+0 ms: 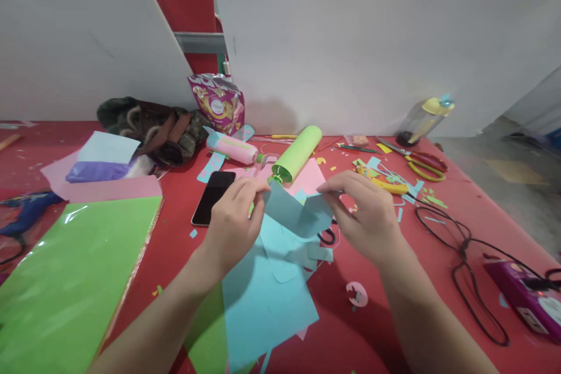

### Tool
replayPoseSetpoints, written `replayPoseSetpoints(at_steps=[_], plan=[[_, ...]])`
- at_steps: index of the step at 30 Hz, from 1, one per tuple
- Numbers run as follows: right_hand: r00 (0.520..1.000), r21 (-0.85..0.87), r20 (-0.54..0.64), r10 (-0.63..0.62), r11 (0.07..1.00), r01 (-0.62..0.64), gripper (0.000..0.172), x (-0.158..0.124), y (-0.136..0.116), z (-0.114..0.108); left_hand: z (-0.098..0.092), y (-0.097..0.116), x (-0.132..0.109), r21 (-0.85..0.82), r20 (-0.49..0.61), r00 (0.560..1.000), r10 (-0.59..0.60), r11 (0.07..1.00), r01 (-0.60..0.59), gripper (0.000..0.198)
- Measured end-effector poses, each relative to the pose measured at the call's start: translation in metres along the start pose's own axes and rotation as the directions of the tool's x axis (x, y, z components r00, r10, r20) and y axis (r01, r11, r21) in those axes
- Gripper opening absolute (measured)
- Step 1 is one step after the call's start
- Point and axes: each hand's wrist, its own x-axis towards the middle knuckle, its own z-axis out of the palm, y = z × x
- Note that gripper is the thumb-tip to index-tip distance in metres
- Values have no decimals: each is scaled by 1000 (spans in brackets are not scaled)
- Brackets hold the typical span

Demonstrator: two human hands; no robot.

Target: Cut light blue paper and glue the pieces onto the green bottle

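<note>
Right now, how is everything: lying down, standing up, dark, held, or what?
Blue paper piece: held up, curved
Left hand: pinching that piece's left side
Right hand: pinching its right side
Smartphone: lying, screen dark
Green-wrapped bottle: on its side
Pink-wrapped bottle: on its side
Snack pouch: upright
Yellow-lidded bottle: lid on
Black cord: loosely looped

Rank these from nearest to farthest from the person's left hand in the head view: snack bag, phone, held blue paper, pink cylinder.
From the left hand:
1. Blue paper, pinched between its thumb and fingers.
2. Phone, just to its left.
3. Pink cylinder, beyond the phone.
4. Snack bag, standing farthest back.
</note>
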Motion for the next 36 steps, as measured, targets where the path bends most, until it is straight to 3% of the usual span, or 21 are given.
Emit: replayPoseSetpoints(at_steps=[5, 11, 18, 24, 30, 36], plan=[[997, -102, -54, 56, 993, -61, 10, 0, 0, 2, 4, -1, -1, 49, 49, 999, 24, 998, -27, 18], [992, -161, -112, 64, 983, -82, 13, 0, -8, -2, 5, -1, -4, 54, -16, 1000, 27, 998, -26, 17], [992, 15, 68, 102, 995, -103, 17, -2, -11, 6, 1, 9, -1, -44, -46, 999, 0, 999, -2, 4], [957, 165, 215, 196, 958, -234, 20, -4, -13, 9, -1, 14, 0, -212, 35, 996, -78, 974, 83, 11], [937, 198, 257, 237, 936, -291, 20, -3, -13, 8, -2, 13, -2, -484, 170, 957, -234, 826, 288, 13], [928, 200, 276, 250, 930, -310, 18, -2, -13, 7, -3, 13, -2, -608, 299, 913, -279, 681, 407, 18]])
